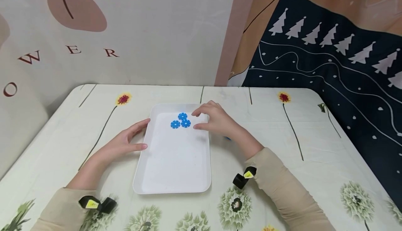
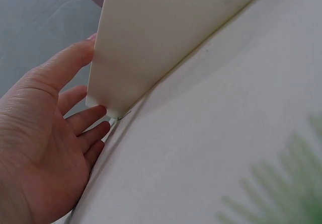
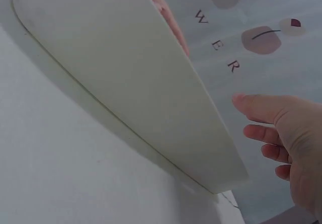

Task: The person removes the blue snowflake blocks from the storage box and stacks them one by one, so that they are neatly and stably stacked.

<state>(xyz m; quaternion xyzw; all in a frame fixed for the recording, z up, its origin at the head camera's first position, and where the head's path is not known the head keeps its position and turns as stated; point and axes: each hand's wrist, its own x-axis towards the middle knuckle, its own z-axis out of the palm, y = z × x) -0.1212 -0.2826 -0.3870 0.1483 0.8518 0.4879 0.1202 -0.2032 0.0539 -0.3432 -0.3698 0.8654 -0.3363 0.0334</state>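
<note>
A white rectangular tray point(image 1: 176, 163) lies on the table. Three blue snowflake-shaped notched discs point(image 1: 185, 123) sit close together near its far end. My left hand point(image 1: 120, 143) is at the tray's left side, with thumb and fingertips at the rim and the fingers loosely extended. In the left wrist view, fingertips point(image 2: 100, 110) reach the lower corner of the tray's wall point(image 2: 151, 38). Over the tray's right rim, my right hand point(image 1: 216, 119) has its thumb and forefinger spread apart just right of the discs, nothing between them.
A small blue piece point(image 1: 227, 138) shows on the table beneath the right wrist, partly hidden. The table is covered by a flower-printed cloth point(image 1: 270, 161). Behind it hangs a pale printed curtain point(image 1: 163, 32), with a dark tree-patterned cloth point(image 1: 314, 56) to the right.
</note>
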